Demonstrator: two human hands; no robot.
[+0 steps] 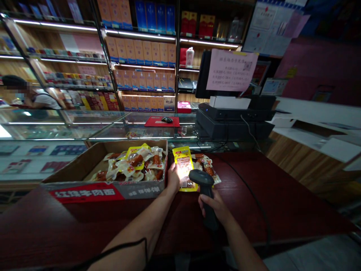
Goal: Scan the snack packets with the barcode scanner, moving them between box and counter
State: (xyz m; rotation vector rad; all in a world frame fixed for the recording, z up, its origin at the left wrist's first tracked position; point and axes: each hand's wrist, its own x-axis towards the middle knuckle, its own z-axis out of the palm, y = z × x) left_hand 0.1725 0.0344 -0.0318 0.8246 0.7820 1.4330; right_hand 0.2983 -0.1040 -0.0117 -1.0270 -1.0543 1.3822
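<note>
My left hand is closed on the edge of a yellow snack packet, held upright beside the box. A bright light from the scanner falls on the packet's middle. In my right hand is a dark handheld barcode scanner, gripped by its handle, its head turned toward the packet. Behind the scanner, several clear vacuum-packed snacks lie on the dark red table. To the left stands an open cardboard box with many similar brown snacks and a yellow packet inside.
The scanner's black cable curves across the right of the table. Beyond stands a glass counter with a mouse on a red pad. A monitor on a dark cash drawer is at the back right. A person is far left.
</note>
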